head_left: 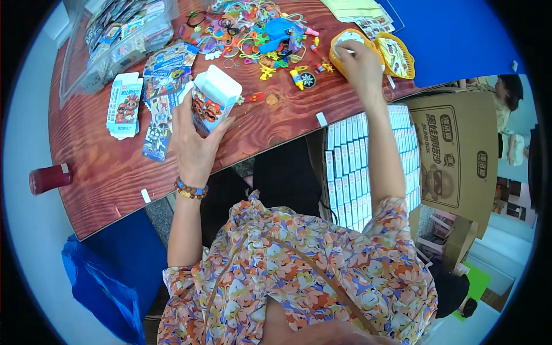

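My left hand (198, 135) grips a small printed cardboard box (214, 106), tilted, with its white flap standing up at the top. Over at the right, my right hand (361, 62) dips into a yellow basket (336, 62) holding white pieces. Its fingers are pinched together, and what is between them is too small to make out. A second yellow basket (409, 70) with printed paper pieces stands against the first. Left of the held box lie printed cards (167, 77) in a spread pile and a small stack of flattened boxes (125, 109).
Colourful trinkets and cords (253, 31) are heaped at the far middle of the wooden table (253, 152). A clear plastic bin (123, 54) of cards stands far left. Below my right arm, a large carton (460, 161) holds rows of small white boxes (351, 172). A red jar (50, 179) sits at the left edge.
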{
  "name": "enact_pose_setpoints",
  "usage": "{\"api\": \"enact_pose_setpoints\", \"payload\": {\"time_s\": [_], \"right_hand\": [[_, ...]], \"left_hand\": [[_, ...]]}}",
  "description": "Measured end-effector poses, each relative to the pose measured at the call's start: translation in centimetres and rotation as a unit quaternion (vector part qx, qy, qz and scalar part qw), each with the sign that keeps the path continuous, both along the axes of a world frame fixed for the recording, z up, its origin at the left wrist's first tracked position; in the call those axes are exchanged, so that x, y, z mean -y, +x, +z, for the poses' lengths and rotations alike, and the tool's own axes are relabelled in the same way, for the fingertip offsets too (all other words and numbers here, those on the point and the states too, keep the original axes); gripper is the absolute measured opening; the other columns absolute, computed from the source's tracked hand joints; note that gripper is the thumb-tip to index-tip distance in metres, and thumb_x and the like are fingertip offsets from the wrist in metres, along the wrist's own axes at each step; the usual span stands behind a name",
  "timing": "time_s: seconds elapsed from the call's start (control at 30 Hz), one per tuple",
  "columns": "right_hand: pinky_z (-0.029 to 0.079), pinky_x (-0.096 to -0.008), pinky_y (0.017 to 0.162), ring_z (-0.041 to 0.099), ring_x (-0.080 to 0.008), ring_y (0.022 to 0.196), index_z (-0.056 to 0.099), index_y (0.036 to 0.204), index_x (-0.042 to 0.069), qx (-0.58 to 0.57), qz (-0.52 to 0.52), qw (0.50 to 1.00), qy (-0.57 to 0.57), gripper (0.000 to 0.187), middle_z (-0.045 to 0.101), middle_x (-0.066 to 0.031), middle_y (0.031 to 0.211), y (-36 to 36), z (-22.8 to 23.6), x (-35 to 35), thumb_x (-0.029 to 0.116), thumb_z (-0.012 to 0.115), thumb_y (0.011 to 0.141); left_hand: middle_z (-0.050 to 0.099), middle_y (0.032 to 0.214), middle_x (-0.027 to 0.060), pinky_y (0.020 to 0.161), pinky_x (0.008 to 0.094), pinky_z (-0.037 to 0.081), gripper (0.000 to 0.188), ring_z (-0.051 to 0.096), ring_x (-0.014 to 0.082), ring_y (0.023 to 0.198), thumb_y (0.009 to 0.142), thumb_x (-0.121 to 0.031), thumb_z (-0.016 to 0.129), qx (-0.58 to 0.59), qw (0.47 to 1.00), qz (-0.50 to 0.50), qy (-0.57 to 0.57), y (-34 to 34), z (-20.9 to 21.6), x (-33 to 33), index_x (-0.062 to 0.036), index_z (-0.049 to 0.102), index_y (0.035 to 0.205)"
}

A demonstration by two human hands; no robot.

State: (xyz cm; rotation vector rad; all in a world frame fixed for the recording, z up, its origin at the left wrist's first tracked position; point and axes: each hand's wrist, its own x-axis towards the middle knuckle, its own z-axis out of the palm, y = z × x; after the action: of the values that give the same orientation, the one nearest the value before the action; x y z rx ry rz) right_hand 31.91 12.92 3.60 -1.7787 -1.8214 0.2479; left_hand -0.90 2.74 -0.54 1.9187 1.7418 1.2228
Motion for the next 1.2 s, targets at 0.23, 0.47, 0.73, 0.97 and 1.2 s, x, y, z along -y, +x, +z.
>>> {"api": "enact_pose_setpoints", "payload": {"time_s": [0.23, 0.47, 0.73, 0.97, 1.2], "right_hand": [[0.050, -0.0387, 0.079, 0.064, -0.0257, 0.082, 0.067, 0.089, 0.000, 0.123, -0.011, 0.981, -0.151, 0.022, 0.069, -0.0122, 0.086, 5.8, -3.1, -4.5, 0.022, 0.067, 0.086], [0.036, -0.0198, 0.045, 0.053, -0.0043, 0.053, 0.064, 0.083, 0.006, -0.192, -0.058, 0.964, -0.173, 0.014, 0.066, -0.0005, 0.074, 8.7, -0.9, -4.1, 0.018, 0.070, 0.086], [0.041, -0.0242, 0.054, 0.055, -0.0072, 0.057, 0.068, 0.088, 0.001, -0.109, -0.022, 0.974, -0.197, 0.013, 0.062, -0.0013, 0.072, 10.2, 0.5, -4.2, 0.013, 0.069, 0.085], [0.041, -0.0282, 0.050, 0.055, -0.0099, 0.053, 0.066, 0.086, 0.001, 0.006, 0.064, 0.959, -0.275, 0.013, 0.062, -0.0040, 0.069, 8.7, 0.6, -3.7, 0.009, 0.072, 0.079], [0.032, -0.0234, 0.043, 0.047, -0.0051, 0.047, 0.060, 0.083, 0.008, -0.069, 0.070, 0.955, -0.280, 0.013, 0.055, 0.0012, 0.059, 11.1, 0.3, -4.3, 0.012, 0.072, 0.083]], "left_hand": [[0.057, 0.114, 0.0173, 0.086, 0.0433, 0.051, 0.083, 0.059, 0.0333, 0.105, 0.071, -0.027, 0.088, 0.005, 0.997, -0.071, -0.020, 2.8, 0.1, 0.1, -0.0012, 0.046, 0.138], [0.056, 0.113, 0.0177, 0.086, 0.0439, 0.051, 0.086, 0.059, 0.0347, 0.106, 0.070, -0.031, 0.088, -0.010, 0.995, -0.089, -0.054, 2.9, 0.1, -0.2, -0.0020, 0.045, 0.139], [0.057, 0.115, 0.0181, 0.087, 0.0442, 0.051, 0.086, 0.060, 0.0355, 0.106, 0.069, -0.030, 0.088, -0.039, 0.993, -0.107, -0.026, 3.7, -0.4, -0.3, -0.0024, 0.046, 0.139], [0.057, 0.117, 0.0183, 0.088, 0.0443, 0.052, 0.087, 0.060, 0.0351, 0.107, 0.068, -0.030, 0.089, -0.037, 0.992, -0.113, -0.049, 3.2, -0.2, -0.3, -0.0016, 0.046, 0.139], [0.057, 0.116, 0.0182, 0.087, 0.0448, 0.052, 0.088, 0.061, 0.0355, 0.105, 0.068, -0.032, 0.089, -0.028, 0.991, -0.118, -0.062, 3.6, -0.1, -0.5, -0.0006, 0.046, 0.138]]}}
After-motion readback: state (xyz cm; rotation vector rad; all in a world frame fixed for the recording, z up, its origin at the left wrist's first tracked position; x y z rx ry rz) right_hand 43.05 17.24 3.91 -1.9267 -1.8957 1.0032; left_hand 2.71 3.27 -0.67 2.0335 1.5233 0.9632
